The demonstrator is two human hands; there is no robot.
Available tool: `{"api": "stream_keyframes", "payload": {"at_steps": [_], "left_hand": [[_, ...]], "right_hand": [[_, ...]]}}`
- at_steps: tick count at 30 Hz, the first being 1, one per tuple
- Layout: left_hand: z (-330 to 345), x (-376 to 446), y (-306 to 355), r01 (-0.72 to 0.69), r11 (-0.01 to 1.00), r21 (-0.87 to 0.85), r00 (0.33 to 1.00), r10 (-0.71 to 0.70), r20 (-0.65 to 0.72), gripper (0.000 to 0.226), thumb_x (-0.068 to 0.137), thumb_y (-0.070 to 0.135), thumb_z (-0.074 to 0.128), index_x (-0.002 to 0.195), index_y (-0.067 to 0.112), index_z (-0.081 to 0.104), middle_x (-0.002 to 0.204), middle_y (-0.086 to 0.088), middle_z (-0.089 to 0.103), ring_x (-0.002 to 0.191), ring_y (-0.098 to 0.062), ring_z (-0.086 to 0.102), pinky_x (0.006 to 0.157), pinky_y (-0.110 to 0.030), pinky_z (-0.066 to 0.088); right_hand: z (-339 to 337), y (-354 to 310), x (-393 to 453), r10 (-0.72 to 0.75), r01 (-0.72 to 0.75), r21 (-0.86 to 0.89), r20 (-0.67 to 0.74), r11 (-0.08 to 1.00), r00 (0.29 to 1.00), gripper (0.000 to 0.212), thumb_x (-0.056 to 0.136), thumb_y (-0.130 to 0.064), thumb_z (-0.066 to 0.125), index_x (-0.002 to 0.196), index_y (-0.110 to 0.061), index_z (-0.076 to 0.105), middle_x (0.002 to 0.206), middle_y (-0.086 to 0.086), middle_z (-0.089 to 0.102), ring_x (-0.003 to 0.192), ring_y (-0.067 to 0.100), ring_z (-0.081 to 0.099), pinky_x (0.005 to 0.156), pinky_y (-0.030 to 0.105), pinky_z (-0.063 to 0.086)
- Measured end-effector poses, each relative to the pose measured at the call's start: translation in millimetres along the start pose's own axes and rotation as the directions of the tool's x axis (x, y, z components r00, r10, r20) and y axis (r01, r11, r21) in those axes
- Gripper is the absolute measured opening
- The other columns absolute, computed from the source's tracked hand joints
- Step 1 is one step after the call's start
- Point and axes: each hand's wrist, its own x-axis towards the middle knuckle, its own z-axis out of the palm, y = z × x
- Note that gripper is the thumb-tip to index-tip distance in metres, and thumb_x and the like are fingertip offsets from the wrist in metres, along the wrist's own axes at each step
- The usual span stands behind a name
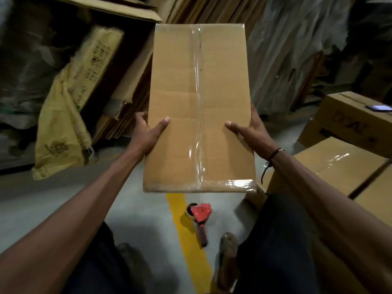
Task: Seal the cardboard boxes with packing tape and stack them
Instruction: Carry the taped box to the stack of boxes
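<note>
Head view: left hand [148, 132], right hand [250, 132] grip taped cardboard box [180, 81] sides, thumbs on top.

Dim scene; glare streaks on tape seam [198, 98]; edges blurred, wide-angle bent; light possibly from above; floor [148, 219] shadowed.

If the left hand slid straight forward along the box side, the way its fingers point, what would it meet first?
Probably the leaning flattened cardboard behind the box; the left hand has open space before it, though depth is unclear.

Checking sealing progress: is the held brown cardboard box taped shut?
Shut: clear tape runs along the centre seam of the brown cardboard box, flaps flat.
</note>
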Motion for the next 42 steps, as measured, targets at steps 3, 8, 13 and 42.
{"api": "stream_keyframes", "payload": {"at_steps": [3, 8, 13, 42], "left_hand": [[41.1, 2.1, 29.6, -0.041, 0.999, 0.001, 0.997, 0.04, 0.071, 0.081, 0.086, 0.059, 0.076, 0.141, 0.021, 0.03, 0.131, -0.001, 0.054, 0.112, -0.017, 0.059, 0.087, -0.036, 0.049], [108.5, 12.4, 62.2, -0.095, 0.995, -0.012, 0.973, 0.096, 0.209, 0.074, 0.087, 0.056, 0.078, 0.135, 0.02, 0.035, 0.128, -0.001, 0.059, 0.105, -0.009, 0.061, 0.08, -0.031, 0.051], [168.2, 32.6, 86.1, -0.112, 0.991, -0.067, 0.932, 0.128, 0.34, 0.076, 0.077, 0.061, 0.083, 0.13, 0.022, 0.045, 0.124, 0.0, 0.065, 0.11, -0.015, 0.066, 0.097, -0.048, 0.057], [645.3, -78.6, 203.7, 0.129, 0.969, -0.212, 0.313, 0.163, 0.936, 0.048, 0.107, 0.013, 0.054, 0.153, 0.011, 0.039, 0.131, -0.008, 0.061, 0.101, -0.014, 0.067, 0.073, -0.023, 0.058]], "right_hand": [[-43.9, -3.7, -19.4, -0.002, 0.002, -0.006, -0.103, 1.0, 0.995, 0.094, 0.083, -0.038, 0.084, 0.155, -0.035, 0.024, 0.139, -0.001, 0.057, 0.124, 0.015, 0.061, 0.105, 0.048, 0.053], [-108.0, 3.8, -49.7, 0.053, -0.055, -0.004, -0.236, 0.998, 0.97, 0.089, 0.082, -0.039, 0.083, 0.153, -0.034, 0.029, 0.134, -0.006, 0.059, 0.121, 0.016, 0.062, 0.104, 0.05, 0.053], [-156.6, 15.0, -73.7, 0.137, -0.132, 0.04, -0.366, 0.99, 0.92, 0.088, 0.074, -0.049, 0.086, 0.145, -0.044, 0.035, 0.137, -0.003, 0.057, 0.121, 0.021, 0.062, 0.101, 0.056, 0.054], [-531.1, 97.7, -264.4, 0.456, -0.707, 0.157, -0.852, 0.69, 0.256, 0.065, 0.084, -0.032, 0.083, 0.14, -0.016, 0.055, 0.124, 0.0, 0.067, 0.11, 0.02, 0.066, 0.087, 0.033, 0.055]]}}
